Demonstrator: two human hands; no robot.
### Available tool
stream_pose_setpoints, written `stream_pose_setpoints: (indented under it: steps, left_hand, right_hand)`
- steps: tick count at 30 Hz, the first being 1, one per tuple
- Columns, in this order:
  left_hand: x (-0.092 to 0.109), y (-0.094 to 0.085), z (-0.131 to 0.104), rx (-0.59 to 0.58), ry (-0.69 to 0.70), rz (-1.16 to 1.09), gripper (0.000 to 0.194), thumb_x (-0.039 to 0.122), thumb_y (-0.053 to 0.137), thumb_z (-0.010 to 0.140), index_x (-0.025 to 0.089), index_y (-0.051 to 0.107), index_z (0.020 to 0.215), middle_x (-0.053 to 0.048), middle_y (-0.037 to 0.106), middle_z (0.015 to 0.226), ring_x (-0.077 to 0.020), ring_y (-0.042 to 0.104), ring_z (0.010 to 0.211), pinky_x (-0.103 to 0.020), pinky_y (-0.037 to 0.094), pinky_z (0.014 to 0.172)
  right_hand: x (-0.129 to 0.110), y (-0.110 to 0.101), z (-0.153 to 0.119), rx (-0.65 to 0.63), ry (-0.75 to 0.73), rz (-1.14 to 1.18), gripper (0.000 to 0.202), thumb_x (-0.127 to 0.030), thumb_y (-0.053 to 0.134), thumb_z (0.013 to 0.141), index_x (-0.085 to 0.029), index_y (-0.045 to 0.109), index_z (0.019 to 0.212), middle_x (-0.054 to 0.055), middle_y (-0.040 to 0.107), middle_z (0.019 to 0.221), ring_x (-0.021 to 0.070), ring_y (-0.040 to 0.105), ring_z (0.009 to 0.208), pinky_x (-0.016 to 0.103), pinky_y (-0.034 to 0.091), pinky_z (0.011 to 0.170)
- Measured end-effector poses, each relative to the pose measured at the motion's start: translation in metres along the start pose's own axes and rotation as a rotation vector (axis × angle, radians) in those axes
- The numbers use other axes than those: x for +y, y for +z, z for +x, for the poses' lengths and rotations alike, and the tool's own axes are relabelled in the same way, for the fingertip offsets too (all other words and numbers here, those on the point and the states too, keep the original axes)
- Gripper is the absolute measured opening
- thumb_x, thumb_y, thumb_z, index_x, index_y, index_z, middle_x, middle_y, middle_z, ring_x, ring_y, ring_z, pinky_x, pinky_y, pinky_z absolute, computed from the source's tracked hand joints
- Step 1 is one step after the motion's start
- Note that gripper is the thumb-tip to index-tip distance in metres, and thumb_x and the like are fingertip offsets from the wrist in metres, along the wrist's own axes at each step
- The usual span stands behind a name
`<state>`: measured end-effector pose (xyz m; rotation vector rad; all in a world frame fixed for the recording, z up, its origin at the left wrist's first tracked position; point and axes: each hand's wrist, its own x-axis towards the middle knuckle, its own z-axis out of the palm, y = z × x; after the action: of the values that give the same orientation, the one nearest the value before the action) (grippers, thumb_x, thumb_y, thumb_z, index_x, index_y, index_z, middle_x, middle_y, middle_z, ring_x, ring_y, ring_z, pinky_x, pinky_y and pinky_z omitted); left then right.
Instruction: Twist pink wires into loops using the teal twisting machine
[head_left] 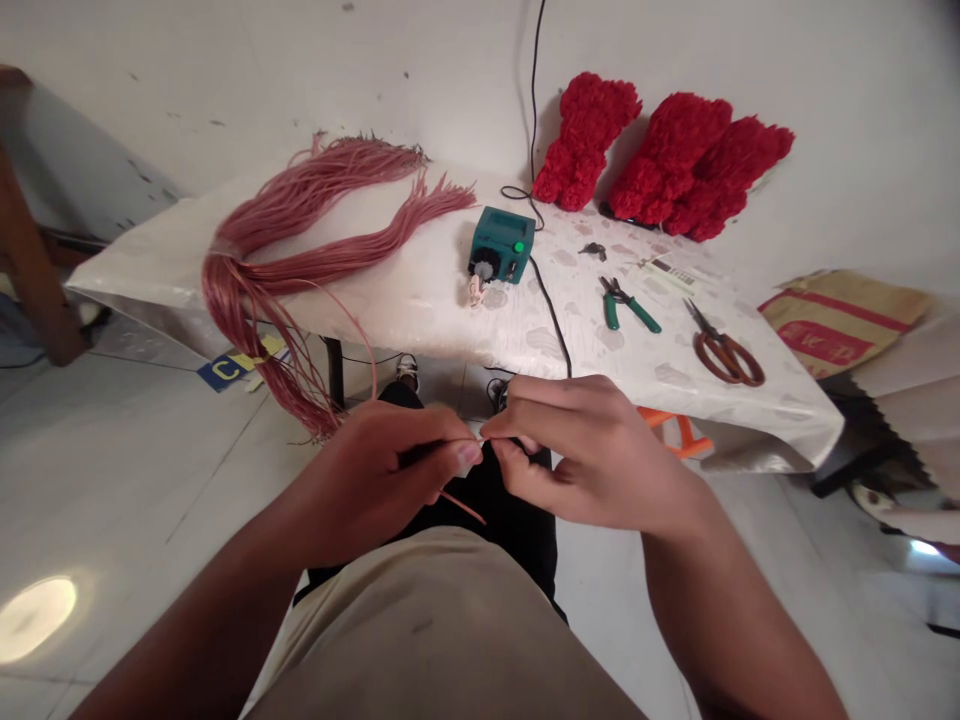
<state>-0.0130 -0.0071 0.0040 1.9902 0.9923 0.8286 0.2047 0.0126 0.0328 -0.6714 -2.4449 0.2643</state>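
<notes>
My left hand [405, 460] is closed in a pinch on a thin pink cord [463, 507], whose loose piece hangs below the fingers. My right hand [577, 450] is also closed, its fingertips meeting the left ones at the cord's small pale end, mostly covered by the fingers. Both hands are above my lap, in front of the table edge. A large bundle of pink cords [292, 240] lies on the left of the table, partly hanging over the front. One strand curves from it down toward my left hand.
On the covered table [420, 310] stand a small teal motor box [501, 240] with a black cable, green-handled pliers [626, 307], brown-handled scissors [724, 345] and red flower bunches [664, 160] against the wall. A printed sack [844, 320] is at the right.
</notes>
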Motion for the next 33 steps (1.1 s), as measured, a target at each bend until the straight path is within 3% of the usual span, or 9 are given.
stream_pose_setpoints:
  steps: [9,16,21,26,30,33]
  left_hand:
    - [-0.003,0.000,-0.001,-0.034,-0.030,0.039,0.029,0.029,0.051,0.098,0.018,0.070,0.079,0.005,0.057,0.057,-0.0075,0.053,0.050,-0.017,0.043,0.050]
    - [-0.007,0.004,0.001,-0.022,0.058,0.169,0.032,0.029,0.048,0.100,0.020,0.068,0.077,0.004,0.059,0.058,-0.0087,0.052,0.051,-0.020,0.040,0.050]
    - [-0.001,0.004,0.003,-0.029,0.059,0.183,0.033,0.028,0.046,0.101,0.019,0.069,0.078,0.005,0.062,0.061,-0.0087,0.054,0.054,-0.020,0.042,0.053]
    - [0.003,0.003,0.008,0.176,0.022,0.134,0.026,0.028,0.051,0.100,0.021,0.071,0.085,0.004,0.072,0.072,-0.0107,0.064,0.061,-0.021,0.047,0.059]
    - [0.004,0.006,0.014,0.341,0.037,0.183,0.023,0.027,0.052,0.099,0.021,0.072,0.088,0.003,0.076,0.078,-0.0113,0.068,0.066,-0.020,0.049,0.062]
    - [0.005,0.008,0.016,0.401,0.039,0.213,0.023,0.028,0.053,0.099,0.021,0.072,0.089,0.002,0.077,0.081,-0.0117,0.069,0.069,-0.020,0.050,0.064]
  right_hand:
    - [0.001,0.000,0.000,-0.089,0.048,-0.019,0.014,-0.007,0.054,0.082,-0.016,0.063,0.074,-0.004,0.039,0.070,0.0088,0.033,0.059,0.027,0.028,0.054]
    - [0.003,0.005,-0.004,0.002,0.011,-0.089,0.016,-0.008,0.050,0.071,-0.019,0.042,0.062,-0.005,0.031,0.066,0.0117,0.017,0.059,0.030,0.020,0.051]
    - [0.004,0.004,-0.007,0.052,0.033,-0.022,0.014,-0.006,0.052,0.071,-0.018,0.049,0.064,-0.005,0.031,0.066,0.0095,0.023,0.058,0.028,0.022,0.051]
    - [0.008,0.000,-0.015,0.205,0.177,0.192,0.013,-0.011,0.056,0.091,-0.016,0.068,0.094,-0.004,0.051,0.071,0.0075,0.046,0.060,0.022,0.037,0.056]
    - [0.004,0.009,-0.024,0.225,0.254,0.337,0.013,-0.023,0.056,0.099,-0.017,0.067,0.096,0.000,0.059,0.078,0.0107,0.055,0.070,0.025,0.043,0.063]
    - [-0.002,0.021,-0.026,0.212,0.258,0.398,0.011,-0.025,0.057,0.098,-0.018,0.064,0.095,-0.001,0.056,0.076,0.0111,0.053,0.069,0.025,0.042,0.063]
